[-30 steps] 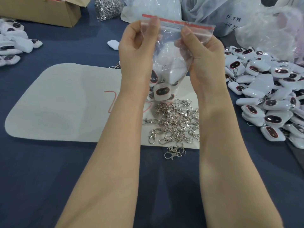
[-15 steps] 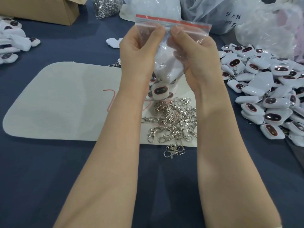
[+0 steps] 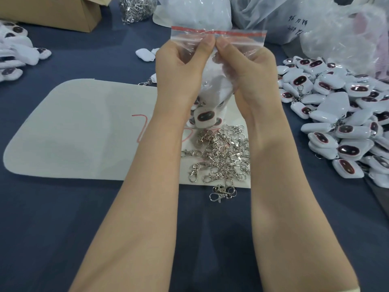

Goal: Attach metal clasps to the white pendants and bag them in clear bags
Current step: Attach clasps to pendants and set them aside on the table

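Clear plastic zip bag with red strip [image 3: 242, 35], holding white dark-faced pendants [image 3: 205, 117], is being held at upper centre, above silver metal clasps [image 3: 223, 157]. Its top is being pinched by the fingers of left hand [image 3: 181, 68] and right hand [image 3: 250, 68], thumbs meeting mid-strip. The seal is probably best pressed outward from the centre.

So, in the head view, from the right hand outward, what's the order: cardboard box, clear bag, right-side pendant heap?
1. Clear bag, pinched by the right hand itself.
2. Pendant heap, just right of it on the table.
3. Cardboard box, far back on the left.
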